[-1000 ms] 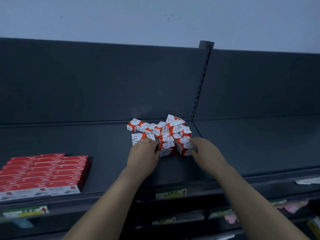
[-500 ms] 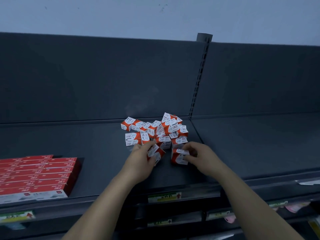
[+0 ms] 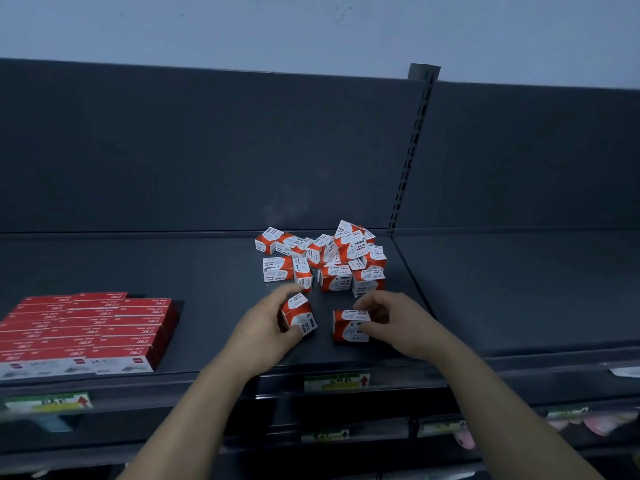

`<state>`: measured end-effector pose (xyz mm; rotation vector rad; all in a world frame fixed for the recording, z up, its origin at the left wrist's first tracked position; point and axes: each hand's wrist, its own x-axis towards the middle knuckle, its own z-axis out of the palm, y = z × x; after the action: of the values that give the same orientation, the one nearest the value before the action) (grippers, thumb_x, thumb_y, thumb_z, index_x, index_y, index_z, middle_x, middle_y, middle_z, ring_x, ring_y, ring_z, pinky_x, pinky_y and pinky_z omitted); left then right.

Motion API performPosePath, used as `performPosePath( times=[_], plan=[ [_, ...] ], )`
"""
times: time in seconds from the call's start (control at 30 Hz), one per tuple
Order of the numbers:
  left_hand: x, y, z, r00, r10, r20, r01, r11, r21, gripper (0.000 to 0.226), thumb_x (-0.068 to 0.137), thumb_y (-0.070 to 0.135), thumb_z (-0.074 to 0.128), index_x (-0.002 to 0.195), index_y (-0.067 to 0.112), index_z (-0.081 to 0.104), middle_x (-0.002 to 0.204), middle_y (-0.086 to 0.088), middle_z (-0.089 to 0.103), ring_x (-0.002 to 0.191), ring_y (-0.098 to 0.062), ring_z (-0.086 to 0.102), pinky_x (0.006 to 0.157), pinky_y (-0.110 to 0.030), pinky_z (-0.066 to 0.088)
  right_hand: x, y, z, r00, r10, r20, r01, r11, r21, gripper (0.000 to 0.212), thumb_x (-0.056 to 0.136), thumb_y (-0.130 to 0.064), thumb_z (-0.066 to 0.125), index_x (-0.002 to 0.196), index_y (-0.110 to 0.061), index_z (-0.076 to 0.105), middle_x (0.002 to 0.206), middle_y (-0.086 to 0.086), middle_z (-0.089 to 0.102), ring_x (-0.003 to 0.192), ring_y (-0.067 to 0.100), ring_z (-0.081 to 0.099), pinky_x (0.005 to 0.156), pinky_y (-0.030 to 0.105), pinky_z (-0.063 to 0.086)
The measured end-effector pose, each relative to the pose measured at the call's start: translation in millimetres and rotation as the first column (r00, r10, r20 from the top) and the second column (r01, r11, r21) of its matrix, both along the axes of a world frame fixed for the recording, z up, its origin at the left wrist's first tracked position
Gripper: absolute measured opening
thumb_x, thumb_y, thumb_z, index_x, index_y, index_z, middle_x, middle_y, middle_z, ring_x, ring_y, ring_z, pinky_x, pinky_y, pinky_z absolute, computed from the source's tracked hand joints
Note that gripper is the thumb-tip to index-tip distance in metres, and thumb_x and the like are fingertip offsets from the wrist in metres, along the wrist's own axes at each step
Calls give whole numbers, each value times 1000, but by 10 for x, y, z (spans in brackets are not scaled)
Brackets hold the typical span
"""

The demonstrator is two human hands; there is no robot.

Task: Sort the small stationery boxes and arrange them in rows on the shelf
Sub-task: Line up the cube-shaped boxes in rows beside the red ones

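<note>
The left hand (image 3: 263,327) has its thumb and fingers curled round one small red-and-white paper-clip box, the tilted box (image 3: 299,317), which sits askew in the grip. The right hand (image 3: 394,323) pinches a second, the level box (image 3: 349,325), by its right end. This one lies square to the shelf (image 3: 173,265) edge, and whether it rests on the surface or hangs just above it I cannot tell. The two boxes lie near each other but apart, toward the front of the shelf, probably so that a first row can start there, away from the clutter. Just behind them lies the pile (image 3: 329,258), a jumble of matching boxes facing every way. I count roughly fifteen, though they overlap too much for an exact figure. So two boxes are in hand and the rest are unsorted. Well to the left, the flat red cartons (image 3: 86,330) lie in tidy rows, too blurred to count.
</note>
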<state>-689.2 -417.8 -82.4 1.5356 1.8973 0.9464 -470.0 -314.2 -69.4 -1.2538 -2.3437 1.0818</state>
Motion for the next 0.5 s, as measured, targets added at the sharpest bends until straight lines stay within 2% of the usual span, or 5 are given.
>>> performPosePath(
  times=[0.07,0.17,0.3,0.37,0.5],
  plan=[
    [-16,5,-2,999,6,-54,-6,1000,4,50,80,21,68,115,49,45,103,11,60,84,-8,58,76,-28,51,0,-21,-3,1000,6,1,-6,1000,5,22,83,-20,69,101,-30,62,101,-12,64,90,1,61,79,22,53],
    [-8,6,4,999,14,-35,-13,1000,27,38,80,22,69,102,42,45,98,8,60,82,-9,58,73,-29,51,6,-49,-15,1000,9,-11,-9,1000,-1,21,82,-21,70,99,-30,62,100,-12,65,90,1,62,81,26,54],
    [18,-16,40,1000,7,15,-8,998,54,56,82,17,68,123,45,42,106,11,62,86,-5,60,74,-19,49,14,-65,-22,1000,3,-19,-3,1000,-19,21,82,-20,71,98,-30,61,100,-12,65,91,2,62,81,25,55],
    [28,-16,58,1000,25,-2,-25,997,67,65,81,20,70,126,48,33,97,16,63,79,-5,61,69,-21,50,21,-63,-24,1000,-5,-23,5,1000,-19,19,83,-22,69,97,-31,61,100,-11,65,90,2,62,78,23,54],
    [44,40,79,997,41,-71,-34,995,94,29,78,27,74,97,32,53,85,16,64,77,-5,59,69,-27,51,26,-56,-16,997,-37,-71,35,999,-23,16,86,-23,64,99,-32,59,101,-5,64,90,7,62,77,26,54]
  ],
)
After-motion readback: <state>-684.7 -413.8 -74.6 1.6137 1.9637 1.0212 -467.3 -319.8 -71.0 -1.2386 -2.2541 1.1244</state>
